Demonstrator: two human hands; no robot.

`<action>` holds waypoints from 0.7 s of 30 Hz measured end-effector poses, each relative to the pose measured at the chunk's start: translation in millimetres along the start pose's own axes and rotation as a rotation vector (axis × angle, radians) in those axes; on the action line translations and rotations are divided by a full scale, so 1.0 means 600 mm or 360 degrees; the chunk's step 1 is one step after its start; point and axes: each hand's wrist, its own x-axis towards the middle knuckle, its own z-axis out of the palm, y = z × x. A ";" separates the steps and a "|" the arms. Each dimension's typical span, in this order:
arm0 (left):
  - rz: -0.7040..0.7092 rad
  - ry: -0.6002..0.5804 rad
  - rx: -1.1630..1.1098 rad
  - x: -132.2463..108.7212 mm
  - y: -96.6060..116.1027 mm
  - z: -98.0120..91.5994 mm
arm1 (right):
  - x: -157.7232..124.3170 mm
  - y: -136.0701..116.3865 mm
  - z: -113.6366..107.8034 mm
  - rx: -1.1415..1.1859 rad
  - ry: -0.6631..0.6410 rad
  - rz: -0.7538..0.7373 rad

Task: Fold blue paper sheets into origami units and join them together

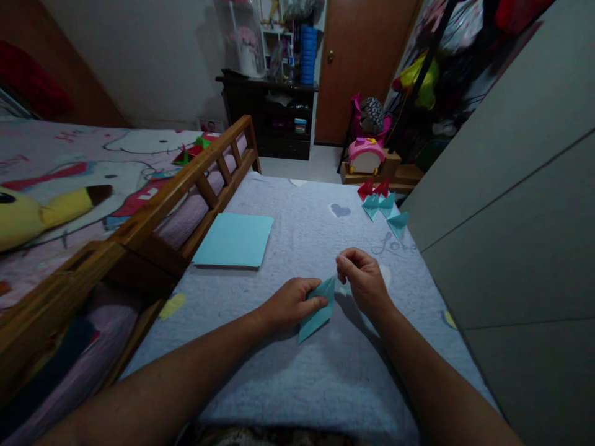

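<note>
A folded light-blue paper piece lies on the grey blanket in front of me. My left hand rests on it, fingers pressed flat on its left part. My right hand is curled just to its right, fingertips pinched at the paper's upper tip. A stack of light-blue square sheets lies to the left, by the wooden rail. Several finished folded triangles, blue and red, sit further back on the right.
A wooden bed rail runs along the left, with a cartoon-print bed and a yellow plush beyond it. A grey cabinet wall bounds the right. A dark dresser, a door and a pink toy stand at the back.
</note>
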 end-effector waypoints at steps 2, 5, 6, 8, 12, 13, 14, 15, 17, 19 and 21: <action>0.0004 0.0032 -0.0053 0.000 0.000 0.001 | -0.001 0.001 -0.004 0.0050 -0.0051 0.0034; 0.0038 0.0061 -0.0152 0.002 -0.004 0.002 | -0.008 0.002 -0.003 -0.0025 -0.0312 0.0180; 0.0040 0.0067 -0.0165 0.003 -0.005 0.002 | -0.011 0.002 -0.001 -0.0073 -0.0401 0.0230; 0.0028 0.0073 -0.0174 0.004 -0.007 0.001 | -0.015 0.002 0.005 -0.0140 -0.0520 0.0296; 0.0044 0.0053 -0.0180 0.003 -0.007 -0.001 | -0.017 0.001 0.010 -0.0140 -0.0549 0.0317; 0.0064 0.0033 -0.0173 0.002 -0.007 -0.002 | -0.016 0.001 0.010 -0.0137 -0.0541 0.0314; 0.0085 0.0008 -0.0165 0.002 -0.008 -0.003 | -0.015 0.001 0.009 -0.0137 -0.0535 0.0311; 0.0106 -0.0020 -0.0161 0.001 -0.008 -0.004 | -0.015 0.001 0.009 -0.0136 -0.0528 0.0311; 0.0144 -0.0064 -0.0169 0.001 -0.009 -0.005 | -0.015 0.003 0.008 -0.0125 -0.0519 0.0318; 0.0172 -0.0070 -0.0166 0.000 -0.010 -0.005 | -0.016 0.005 0.009 -0.0085 -0.0509 0.0327; 0.0184 -0.0058 -0.0133 0.000 -0.009 -0.005 | -0.017 0.007 0.010 -0.0054 -0.0516 0.0336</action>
